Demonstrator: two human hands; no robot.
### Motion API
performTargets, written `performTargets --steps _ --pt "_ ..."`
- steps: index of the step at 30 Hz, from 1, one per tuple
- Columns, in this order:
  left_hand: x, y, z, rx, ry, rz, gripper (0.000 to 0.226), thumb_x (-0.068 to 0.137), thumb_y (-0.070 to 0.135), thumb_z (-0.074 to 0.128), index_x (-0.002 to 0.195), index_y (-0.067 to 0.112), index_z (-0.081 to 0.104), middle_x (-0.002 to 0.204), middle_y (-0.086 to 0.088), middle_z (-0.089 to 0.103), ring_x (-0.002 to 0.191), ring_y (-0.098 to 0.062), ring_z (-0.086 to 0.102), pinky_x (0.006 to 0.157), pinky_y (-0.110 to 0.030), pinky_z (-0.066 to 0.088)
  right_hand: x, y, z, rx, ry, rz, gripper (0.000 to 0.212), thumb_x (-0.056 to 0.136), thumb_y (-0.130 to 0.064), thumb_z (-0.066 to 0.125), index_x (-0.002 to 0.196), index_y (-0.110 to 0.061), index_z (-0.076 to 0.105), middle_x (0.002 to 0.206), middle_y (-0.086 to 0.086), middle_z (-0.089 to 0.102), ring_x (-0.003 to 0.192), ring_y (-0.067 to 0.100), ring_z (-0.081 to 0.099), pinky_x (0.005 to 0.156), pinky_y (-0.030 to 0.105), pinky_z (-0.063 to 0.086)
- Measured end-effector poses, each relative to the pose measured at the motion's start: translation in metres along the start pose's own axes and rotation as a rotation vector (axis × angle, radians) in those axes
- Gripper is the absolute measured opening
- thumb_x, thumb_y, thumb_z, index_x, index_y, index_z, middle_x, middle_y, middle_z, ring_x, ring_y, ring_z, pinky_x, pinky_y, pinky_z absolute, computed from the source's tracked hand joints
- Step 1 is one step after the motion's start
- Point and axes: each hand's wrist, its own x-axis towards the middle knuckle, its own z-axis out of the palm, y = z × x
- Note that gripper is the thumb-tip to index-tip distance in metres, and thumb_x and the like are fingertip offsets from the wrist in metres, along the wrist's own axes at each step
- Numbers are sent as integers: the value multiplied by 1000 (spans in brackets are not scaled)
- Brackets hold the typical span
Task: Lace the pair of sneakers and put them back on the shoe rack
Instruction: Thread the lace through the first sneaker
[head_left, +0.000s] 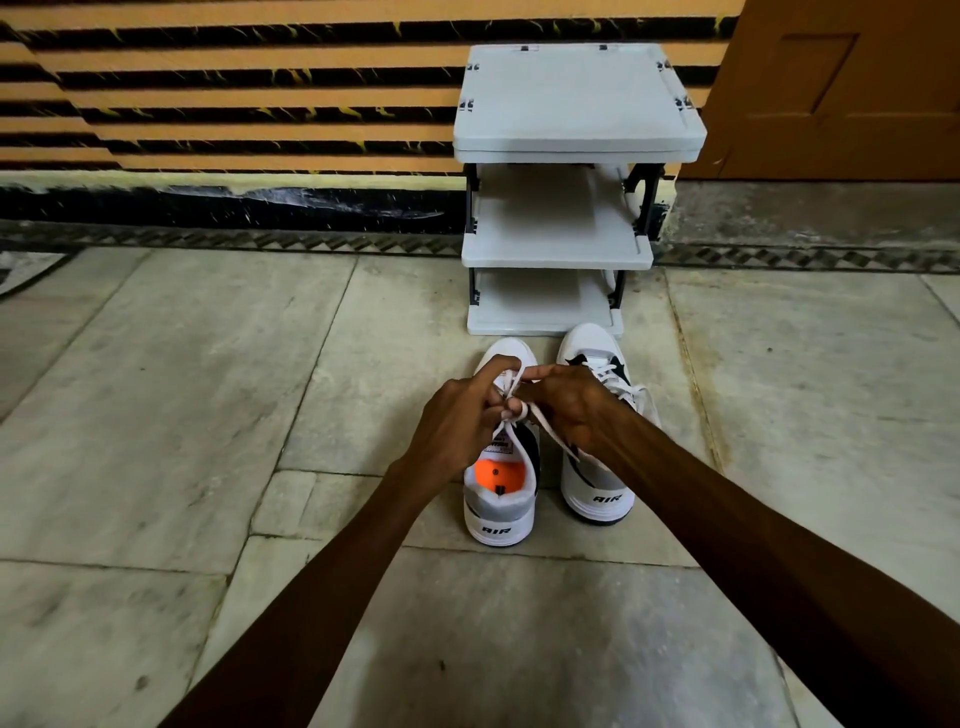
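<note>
Just below the centre of the frame the left hand (457, 421) and the right hand (571, 410) meet over the nearer shoe, both with fingers curled in and pinching the flat white lace (511, 410) between fingertips; the right index finger points leftward across the crossing strands, and a loop of lace wraps over a finger where the two hands touch. From that knot two strands run down to the tongue of the left-hand white low-top sneaker with grey heel panel and black side patch (501, 499), whose opening shows a bright orange insole and whose heel carries the word AIR in black. Just beside it, toward the right of the frame, stands the matching white sneaker with black accents (597, 483), already threaded, its laces lying loose over the upper and its heel also marked AIR. Both shoes stand upright on the pale grey stone-slab floor (208, 415), toes pointing up the frame. Their toes sit just in front of the light grey plastic three-tier shoe rack with black corner posts (571, 104), which rises in the upper middle of the frame against an orange and black striped wall (234, 93). A brown wooden door (857, 88) fills the upper right corner.
</note>
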Motion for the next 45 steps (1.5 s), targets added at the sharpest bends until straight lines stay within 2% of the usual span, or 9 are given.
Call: performTargets --steps 6,11,14,19,23,29,35,41,45 --pt "2 -10 3 -50 -8 -92 50 82 28 66 125 43 47 95 5 72 91 -20 68 81 -41 56 3 1 -7 -34 -77 3 45 87 14 56 126 -6 45 82 16 63 70 23 63 74 31 50" --pt "7 -7 1 0 -44 -62 49 79 37 67 122 43 45 101 3 72 91 -23 67 77 -40 57 -2 -3 -3 -248 -51 -39 50 84 -1 70 126 -7 43 92 26 68 72 30 64 49 21 44" --pt "11 -8 0 22 -81 -59 44 81 30 68 118 39 45 91 -1 69 82 -26 65 68 -35 54 0 -2 -2 -437 40 -129 53 77 -5 78 119 -9 47 103 21 69 79 25 63 53 24 47" --pt "12 -7 -1 48 -158 -59 48 80 12 68 111 37 41 84 1 61 76 -23 62 69 -43 56 -1 -1 -4 -687 99 -306 58 64 -2 86 105 -14 48 74 1 65 61 11 61 49 18 49" --pt "14 -4 1 55 -158 -75 43 81 5 61 110 28 38 79 1 59 72 -22 61 69 -44 56 -7 1 -3 -859 68 -512 59 61 -3 86 103 -14 45 74 8 68 60 18 64 60 35 57" --pt "17 1 -4 -12 -139 -124 35 84 6 58 108 18 35 85 -10 66 77 -28 65 71 -45 55 -15 8 2 -1180 97 -831 44 70 -9 73 105 -17 47 70 5 70 65 25 65 58 34 52" --pt "13 4 -9 -115 -144 -157 29 86 5 56 113 7 46 100 -19 67 92 -32 63 70 -32 46 -15 20 4 -1487 87 -1177 27 72 -4 63 98 -9 58 79 12 69 67 36 64 55 29 30" --pt "18 1 -2 -318 -146 -313 22 87 2 52 104 14 59 104 -9 67 93 -21 61 76 -28 47 -15 26 -1 -1587 177 -1260 37 63 -9 77 95 -12 60 76 9 63 62 31 63 49 25 28" --pt "21 -7 4 -451 -166 -363 24 101 16 41 105 17 64 78 -4 67 78 -17 63 82 -33 49 -12 18 -14 -1496 197 -1140 25 69 -11 74 89 -8 60 82 13 61 64 36 62 50 30 33"
